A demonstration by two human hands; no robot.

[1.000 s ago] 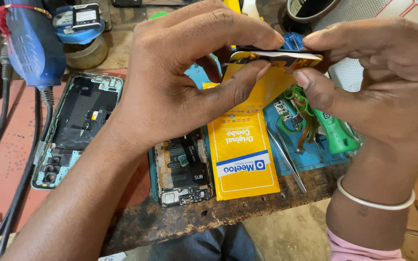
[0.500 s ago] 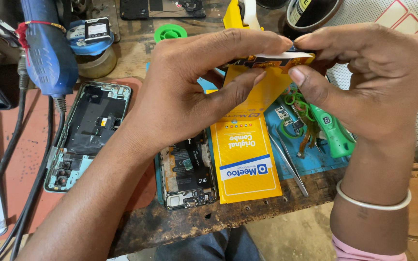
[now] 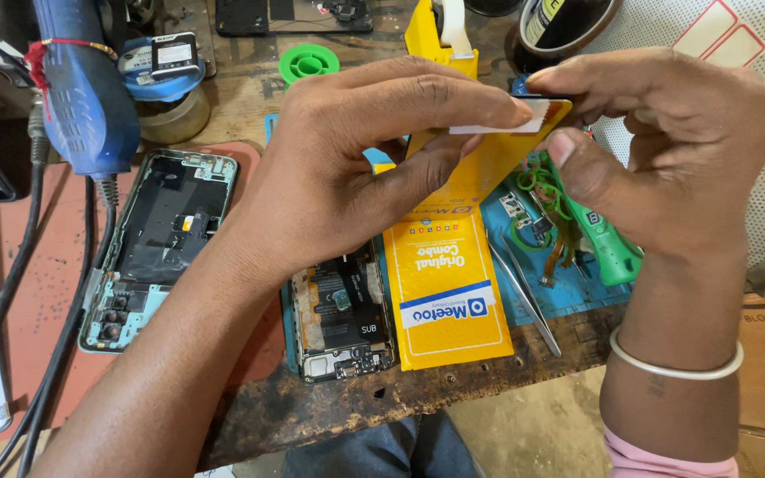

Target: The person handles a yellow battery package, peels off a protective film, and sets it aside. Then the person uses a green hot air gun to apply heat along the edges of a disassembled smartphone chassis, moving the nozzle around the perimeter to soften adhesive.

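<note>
yellow packet (image 3: 489,168) | tilted steeper than before | hands (image 3: 374,168) pinching top edge

Single head-mounted view, looking steeply down from close range. Both hands (image 3: 524,168) fill the frame's centre; the workbench (image 3: 329,412) edge crosses the bottom.

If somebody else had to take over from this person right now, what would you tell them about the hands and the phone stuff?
Left hand: fingers pinch one end of a thin yellow panel, held above the bench.
Right hand: fingers pinch the other end of the same panel, thumb underneath.
On the bench: yellow box below the hands, an opened phone body beside it, a second opened phone frame further left, tweezers and a green tool on the blue mat.
Done: both phones are open, insides showing.
Left: the panel is fitted to neither phone; both are uncovered.
</note>
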